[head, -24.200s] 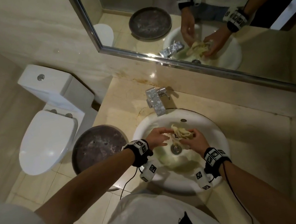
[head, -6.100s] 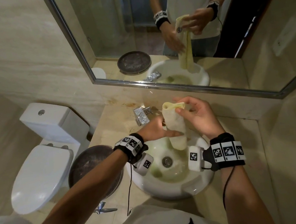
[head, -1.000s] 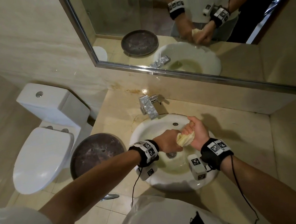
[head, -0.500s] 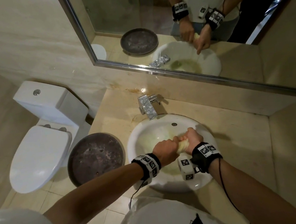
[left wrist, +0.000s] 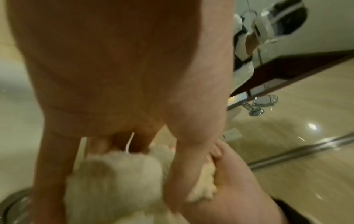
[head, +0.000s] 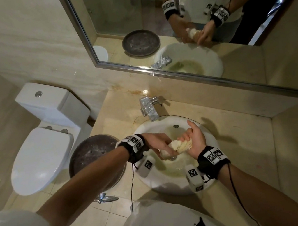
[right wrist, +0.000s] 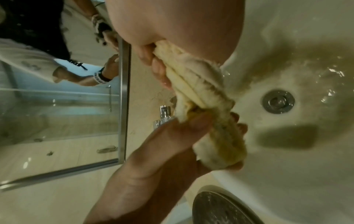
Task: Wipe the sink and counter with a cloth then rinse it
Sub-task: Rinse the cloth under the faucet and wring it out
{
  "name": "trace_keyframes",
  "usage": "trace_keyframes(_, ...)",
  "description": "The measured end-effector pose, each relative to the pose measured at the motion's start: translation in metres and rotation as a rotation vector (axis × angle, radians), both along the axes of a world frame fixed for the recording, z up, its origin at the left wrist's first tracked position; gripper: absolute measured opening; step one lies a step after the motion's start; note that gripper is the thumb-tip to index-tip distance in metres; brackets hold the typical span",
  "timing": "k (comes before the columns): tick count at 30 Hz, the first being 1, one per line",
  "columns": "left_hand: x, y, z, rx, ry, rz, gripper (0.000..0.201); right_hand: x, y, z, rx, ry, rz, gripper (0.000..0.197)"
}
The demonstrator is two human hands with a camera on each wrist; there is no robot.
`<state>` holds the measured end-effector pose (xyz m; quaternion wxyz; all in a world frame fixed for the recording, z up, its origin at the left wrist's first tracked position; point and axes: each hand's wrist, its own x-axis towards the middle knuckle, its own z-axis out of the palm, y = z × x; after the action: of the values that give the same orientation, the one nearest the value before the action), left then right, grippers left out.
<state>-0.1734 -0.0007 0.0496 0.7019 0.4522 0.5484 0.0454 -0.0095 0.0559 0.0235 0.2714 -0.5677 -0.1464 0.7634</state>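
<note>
Two hands are clamped on one yellow cloth (head: 176,146), which is held twisted into a roll just above the drain (right wrist: 278,101) of the sink (head: 176,183): the left hand (head: 158,144) is wrapped round one end, the right hand (head: 192,139) round the other. Dirty water could be flung onto the counter (head: 244,137) if the roll is wrung too high or off-centre; one end could be lost from wet fingers. One faucet (head: 148,107), one mirror (head: 207,82), one toilet (head: 41,148) and one round bin (head: 92,154) are counted.

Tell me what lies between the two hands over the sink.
The twisted yellow cloth spans from left hand to right hand, above the basin; clearest in the right wrist view.
</note>
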Motion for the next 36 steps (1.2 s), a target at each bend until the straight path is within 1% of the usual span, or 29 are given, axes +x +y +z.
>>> trace_keyframes(2, -0.003, -0.001, 0.002, 0.008, -0.044, 0.016, 0.049, -0.001, 0.001, 0.014, 0.032, 0.143, 0.043, 0.062)
trace_keyframes(3, -0.002, -0.003, 0.000, -0.013, -0.098, 0.048, 0.051, -0.003, 0.002, 0.022, 0.064, 0.197, 0.066, 0.063)
trace_keyframes(4, 0.001, -0.006, -0.002, -0.058, -0.172, 0.091, 0.049, -0.007, 0.004, 0.031, 0.098, 0.239, 0.094, 0.064)
trace_keyframes(6, 0.009, -0.010, -0.007, -0.173, -0.352, 0.165, 0.040, -0.014, 0.008, 0.043, 0.150, 0.303, 0.143, 0.066)
trace_keyframes(7, 0.012, -0.012, -0.006, -0.182, -0.409, 0.190, 0.035, -0.017, 0.011, 0.048, 0.172, 0.314, 0.168, 0.067)
trace_keyframes(8, 0.014, -0.012, -0.005, -0.157, -0.406, 0.210, 0.031, -0.019, 0.013, 0.051, 0.192, 0.316, 0.183, 0.067)
trace_keyframes(9, 0.015, -0.012, -0.003, -0.098, -0.360, 0.216, 0.027, -0.020, 0.017, 0.052, 0.203, 0.315, 0.192, 0.066)
trace_keyframes(11, 0.018, -0.007, 0.002, 0.062, -0.158, 0.206, 0.016, -0.018, 0.022, 0.052, 0.196, 0.309, 0.180, 0.064)
trace_keyframes(12, 0.020, -0.004, 0.003, 0.131, -0.043, 0.190, 0.014, -0.016, 0.023, 0.051, 0.188, 0.300, 0.158, 0.063)
trace_keyframes(14, 0.025, 0.002, 0.003, 0.234, 0.126, 0.148, 0.013, -0.014, 0.024, 0.046, 0.185, 0.270, 0.104, 0.060)
trace_keyframes(17, 0.032, 0.005, 0.000, 0.384, 0.375, 0.037, 0.017, -0.018, 0.021, 0.038, 0.177, 0.146, -0.003, 0.054)
trace_keyframes(18, 0.035, 0.005, -0.002, 0.408, 0.441, 0.034, 0.020, -0.019, 0.021, 0.033, 0.160, 0.089, -0.046, 0.052)
trace_keyframes(20, 0.041, 0.001, -0.009, 0.433, 0.530, 0.051, 0.031, -0.020, 0.020, 0.025, 0.108, -0.029, -0.113, 0.046)
trace_keyframes(21, 0.043, -0.001, -0.013, 0.459, 0.595, 0.033, 0.036, -0.019, 0.019, 0.021, 0.081, -0.093, -0.141, 0.043)
trace_keyframes(22, 0.046, -0.003, -0.016, 0.498, 0.677, -0.005, 0.039, -0.018, 0.017, 0.020, 0.051, -0.154, -0.160, 0.039)
trace_keyframes(24, 0.050, -0.007, -0.021, 0.605, 0.824, -0.096, 0.040, -0.017, 0.015, 0.017, 0.004, -0.246, -0.189, 0.033)
trace_keyframes(26, 0.054, -0.010, -0.021, 0.691, 0.881, -0.171, 0.036, -0.011, 0.009, 0.017, -0.034, -0.360, -0.135, 0.027)
trace_keyframes(28, 0.058, -0.015, -0.019, 0.723, 0.912, -0.225, 0.033, -0.006, 0.004, 0.018, -0.071, -0.393, -0.054, 0.023)
trace_keyframes(30, 0.060, -0.017, -0.021, 0.737, 0.932, -0.255, 0.029, 0.001, 0.002, 0.011, -0.034, -0.450, 0.037, 0.027)
trace_keyframes(31, 0.061, -0.017, -0.022, 0.737, 0.944, -0.268, 0.028, 0.001, 0.001, 0.007, 0.003, -0.450, 0.054, 0.030)
trace_keyframes(33, 0.061, -0.018, -0.025, 0.736, 0.956, -0.283, 0.027, 0.001, -0.001, 0.006, -0.005, -0.347, -0.040, 0.033)
trace_keyframes(34, 0.061, -0.019, -0.025, 0.735, 0.955, -0.285, 0.027, 0.002, -0.001, 0.005, -0.020, -0.347, -0.046, 0.034)
trace_keyframes(36, 0.058, -0.019, -0.023, 0.730, 0.937, -0.265, 0.031, -0.004, 0.000, 0.002, -0.057, -0.414, -0.032, 0.034)
